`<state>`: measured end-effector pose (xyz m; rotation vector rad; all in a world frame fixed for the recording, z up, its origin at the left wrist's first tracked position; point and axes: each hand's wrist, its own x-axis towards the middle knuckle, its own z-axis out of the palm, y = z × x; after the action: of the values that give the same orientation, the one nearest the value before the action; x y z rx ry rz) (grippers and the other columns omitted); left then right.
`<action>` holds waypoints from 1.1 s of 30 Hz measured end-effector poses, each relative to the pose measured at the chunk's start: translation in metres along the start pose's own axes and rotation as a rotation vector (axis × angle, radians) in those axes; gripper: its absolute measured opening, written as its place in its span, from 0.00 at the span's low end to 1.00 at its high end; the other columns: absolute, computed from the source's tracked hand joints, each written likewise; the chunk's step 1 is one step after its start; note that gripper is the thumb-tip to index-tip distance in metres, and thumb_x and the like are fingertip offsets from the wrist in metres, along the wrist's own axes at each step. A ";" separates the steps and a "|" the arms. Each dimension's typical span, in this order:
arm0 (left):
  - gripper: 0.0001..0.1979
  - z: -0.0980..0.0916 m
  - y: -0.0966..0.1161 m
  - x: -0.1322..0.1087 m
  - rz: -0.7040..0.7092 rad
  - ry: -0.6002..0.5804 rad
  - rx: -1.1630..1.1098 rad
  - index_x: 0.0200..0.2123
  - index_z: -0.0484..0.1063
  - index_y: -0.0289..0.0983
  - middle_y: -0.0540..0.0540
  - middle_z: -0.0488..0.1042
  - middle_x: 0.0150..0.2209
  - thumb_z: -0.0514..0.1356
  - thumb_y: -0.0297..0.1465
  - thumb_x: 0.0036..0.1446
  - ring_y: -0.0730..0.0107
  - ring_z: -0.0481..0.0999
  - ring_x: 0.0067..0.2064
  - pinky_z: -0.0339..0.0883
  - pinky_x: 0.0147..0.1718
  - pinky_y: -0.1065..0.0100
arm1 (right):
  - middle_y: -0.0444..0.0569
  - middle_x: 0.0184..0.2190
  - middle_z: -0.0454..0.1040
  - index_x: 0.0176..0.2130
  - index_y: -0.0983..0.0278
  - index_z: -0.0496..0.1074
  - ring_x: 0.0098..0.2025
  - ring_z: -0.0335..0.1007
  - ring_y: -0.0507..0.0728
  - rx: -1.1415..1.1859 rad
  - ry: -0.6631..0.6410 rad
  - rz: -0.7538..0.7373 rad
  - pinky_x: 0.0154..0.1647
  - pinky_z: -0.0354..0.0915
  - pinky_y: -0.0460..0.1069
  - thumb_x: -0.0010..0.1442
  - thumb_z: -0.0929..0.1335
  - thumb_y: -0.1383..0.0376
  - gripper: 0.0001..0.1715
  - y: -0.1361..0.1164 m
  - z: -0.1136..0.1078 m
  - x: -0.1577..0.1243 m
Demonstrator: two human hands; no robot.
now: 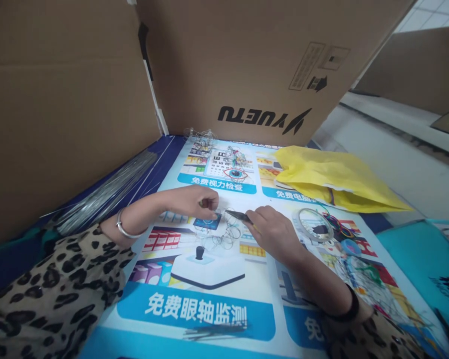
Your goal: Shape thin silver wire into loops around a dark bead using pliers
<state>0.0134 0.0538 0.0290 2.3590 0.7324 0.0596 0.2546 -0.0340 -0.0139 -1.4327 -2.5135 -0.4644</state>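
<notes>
My left hand (196, 202) is closed in a pinch, with its fingertips at the upper left edge of a tangle of thin looped wire (228, 237). The wire seems to be held there, though the exact grip point is too fine to see. Wrapped around a pair of pliers (239, 215) is my right hand (275, 232); the dark jaws point left at the top of the loops, and a bit of yellowish handle shows below the fingers. Whether the jaws touch the wire, I cannot tell.
Cardboard walls (247, 65) stand behind and to the left. Straight wires (112, 189) lie at left, short dark pieces (217, 330) in front. Wire tangles (234, 157) lie at the back. To the right are a yellow bag (333, 172), a clear ring-shaped roll (303, 224) and coloured wires (340, 227).
</notes>
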 end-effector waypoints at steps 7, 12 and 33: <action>0.06 0.020 0.001 0.012 0.075 0.198 0.035 0.25 0.66 0.34 0.51 0.65 0.27 0.52 0.29 0.52 0.77 0.62 0.28 0.54 0.27 0.74 | 0.50 0.31 0.70 0.37 0.63 0.69 0.36 0.61 0.55 -0.037 -0.009 -0.026 0.33 0.53 0.48 0.63 0.58 0.61 0.14 -0.001 0.002 0.003; 0.07 0.022 0.003 0.010 0.074 0.162 -0.128 0.28 0.67 0.34 0.52 0.66 0.26 0.51 0.29 0.53 0.77 0.62 0.27 0.55 0.27 0.75 | 0.49 0.30 0.69 0.37 0.63 0.69 0.35 0.60 0.56 -0.052 -0.014 -0.035 0.33 0.52 0.49 0.63 0.58 0.61 0.13 -0.002 0.002 0.002; 0.13 0.028 0.002 0.013 0.271 0.288 0.226 0.26 0.58 0.36 0.51 0.61 0.25 0.43 0.32 0.63 0.71 0.61 0.31 0.55 0.33 0.70 | 0.49 0.31 0.68 0.38 0.63 0.69 0.35 0.59 0.56 -0.071 -0.015 -0.032 0.35 0.53 0.49 0.62 0.59 0.63 0.11 -0.001 0.006 -0.001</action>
<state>0.0318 0.0428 0.0065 2.6881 0.5689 0.4644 0.2536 -0.0330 -0.0205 -1.4278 -2.5595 -0.5554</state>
